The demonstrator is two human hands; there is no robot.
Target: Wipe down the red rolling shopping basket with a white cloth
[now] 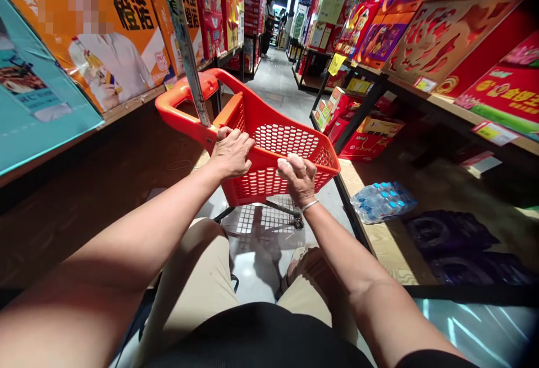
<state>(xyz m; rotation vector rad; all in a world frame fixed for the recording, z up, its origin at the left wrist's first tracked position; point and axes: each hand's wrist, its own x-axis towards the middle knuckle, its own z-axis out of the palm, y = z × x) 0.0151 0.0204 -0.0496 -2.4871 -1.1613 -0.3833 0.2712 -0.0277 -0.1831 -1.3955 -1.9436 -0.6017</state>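
Note:
A red plastic shopping cart (286,126) with perforated sides stands in the aisle in front of my knees, on a dark wheeled frame. Its looped handle (168,101) points to the left, and a worn metal pole (185,36) rises past it. My left hand (231,151) is closed over the near rim, close to the handle end. Farther right along that side, my right hand (300,176) has its fingers curled over the rim, a bracelet on the wrist. The visible part of the basket's inside shows only red mesh.
Shelves with orange boxes (126,36) line the left, and gift boxes (446,42) fill the right shelf. On the lower right shelf lie a pack of water bottles (383,202) and dark purple packs (455,239). A person (268,22) stands far down the aisle.

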